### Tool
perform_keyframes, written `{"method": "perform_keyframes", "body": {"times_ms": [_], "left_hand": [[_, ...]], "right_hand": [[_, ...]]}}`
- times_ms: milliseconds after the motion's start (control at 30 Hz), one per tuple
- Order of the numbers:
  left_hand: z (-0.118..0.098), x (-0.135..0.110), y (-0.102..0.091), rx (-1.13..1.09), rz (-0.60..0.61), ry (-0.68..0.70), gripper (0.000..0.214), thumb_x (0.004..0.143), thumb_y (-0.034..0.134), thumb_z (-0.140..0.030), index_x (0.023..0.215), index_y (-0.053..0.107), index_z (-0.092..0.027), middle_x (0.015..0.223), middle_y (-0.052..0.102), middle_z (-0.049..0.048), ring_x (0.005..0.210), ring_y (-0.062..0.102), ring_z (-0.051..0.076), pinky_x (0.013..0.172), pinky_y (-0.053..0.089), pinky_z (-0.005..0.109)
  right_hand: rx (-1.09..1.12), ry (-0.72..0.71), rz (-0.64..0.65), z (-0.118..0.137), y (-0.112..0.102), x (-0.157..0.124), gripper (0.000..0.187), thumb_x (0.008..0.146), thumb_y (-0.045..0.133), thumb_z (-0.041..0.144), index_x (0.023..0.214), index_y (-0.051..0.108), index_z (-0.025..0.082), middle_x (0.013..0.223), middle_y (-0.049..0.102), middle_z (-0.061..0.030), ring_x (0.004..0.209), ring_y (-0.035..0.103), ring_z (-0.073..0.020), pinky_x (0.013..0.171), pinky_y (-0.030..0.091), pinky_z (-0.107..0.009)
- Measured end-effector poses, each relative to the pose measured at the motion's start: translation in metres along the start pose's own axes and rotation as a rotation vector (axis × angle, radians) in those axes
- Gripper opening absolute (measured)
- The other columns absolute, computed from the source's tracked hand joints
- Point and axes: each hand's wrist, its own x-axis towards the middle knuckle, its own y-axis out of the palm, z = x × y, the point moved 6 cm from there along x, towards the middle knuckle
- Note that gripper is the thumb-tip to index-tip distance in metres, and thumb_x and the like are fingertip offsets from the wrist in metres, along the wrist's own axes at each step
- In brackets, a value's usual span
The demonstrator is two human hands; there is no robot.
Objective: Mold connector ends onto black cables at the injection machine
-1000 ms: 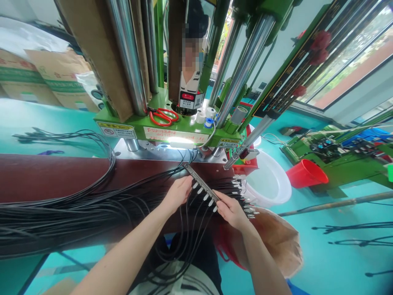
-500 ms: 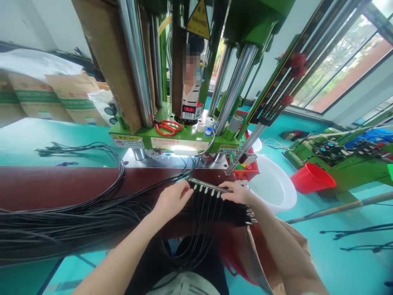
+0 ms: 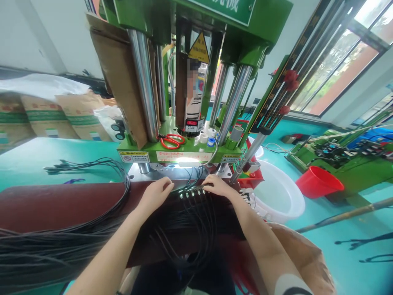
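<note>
At centre frame, left hand and right hand are holding a plug bar, grips closed on its ends, at the mouth of the green press; if it cycles, fingers risk being crushed, and loose cables risk snagging.

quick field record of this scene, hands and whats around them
left hand: at the left end of the metal strip, grip unclear
right hand: on the strip's right end
strip: holds a row of black cables, lies at the green press base
nearby: red scissors, white basin, red bucket
</note>
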Motion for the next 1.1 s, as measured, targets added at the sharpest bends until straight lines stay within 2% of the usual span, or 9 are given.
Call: {"method": "perform_keyframes", "body": {"times_ms": [67, 167, 367, 567, 1100], "left_hand": [[0.004, 0.014, 0.007, 0.052, 0.072, 0.012, 0.025, 0.079, 0.039, -0.041, 0.071, 0.051, -0.021, 0.068, 0.060, -0.0005, 0.066, 0.054, 0.016, 0.063, 0.035, 0.026], [0.013, 0.029, 0.017, 0.088, 0.115, -0.003, 0.026, 0.080, 0.037, -0.042, 0.070, 0.050, -0.021, 0.069, 0.061, 0.0010, 0.069, 0.056, 0.018, 0.064, 0.036, 0.026], [0.028, 0.033, 0.036, 0.113, 0.182, 0.020, 0.026, 0.080, 0.036, -0.043, 0.073, 0.051, -0.023, 0.072, 0.062, 0.0007, 0.070, 0.057, 0.018, 0.064, 0.036, 0.026], [0.030, 0.030, 0.041, 0.127, 0.214, 0.020, 0.027, 0.080, 0.035, -0.044, 0.074, 0.051, -0.024, 0.076, 0.063, 0.0010, 0.072, 0.057, 0.018, 0.065, 0.036, 0.026], [0.025, 0.027, 0.037, 0.076, 0.187, 0.047, 0.025, 0.080, 0.037, -0.039, 0.071, 0.052, -0.022, 0.073, 0.063, 0.0015, 0.070, 0.056, 0.017, 0.067, 0.037, 0.027]], "right_hand": [[-0.002, 0.032, -0.085, -0.004, 0.001, -0.004, 0.011, 0.078, 0.057, 0.023, 0.082, 0.068, 0.021, 0.085, 0.060, -0.0026, 0.088, 0.052, -0.0166, 0.083, 0.037, -0.032], [-0.015, 0.077, -0.198, -0.011, 0.003, -0.007, 0.015, 0.082, 0.053, 0.021, 0.080, 0.067, 0.020, 0.082, 0.059, -0.0030, 0.085, 0.052, -0.0156, 0.082, 0.038, -0.031], [-0.047, 0.114, -0.302, -0.015, 0.006, -0.005, 0.014, 0.080, 0.054, 0.017, 0.074, 0.067, 0.019, 0.076, 0.058, -0.0019, 0.080, 0.052, -0.0146, 0.078, 0.039, -0.029], [-0.063, 0.125, -0.323, -0.013, 0.005, -0.006, 0.015, 0.080, 0.054, 0.017, 0.072, 0.066, 0.019, 0.074, 0.057, -0.0012, 0.078, 0.052, -0.0141, 0.077, 0.040, -0.029], [-0.058, 0.122, -0.281, -0.015, 0.007, -0.005, 0.016, 0.083, 0.051, 0.018, 0.075, 0.065, 0.020, 0.078, 0.057, -0.0025, 0.082, 0.051, -0.0152, 0.079, 0.039, -0.030]]}}
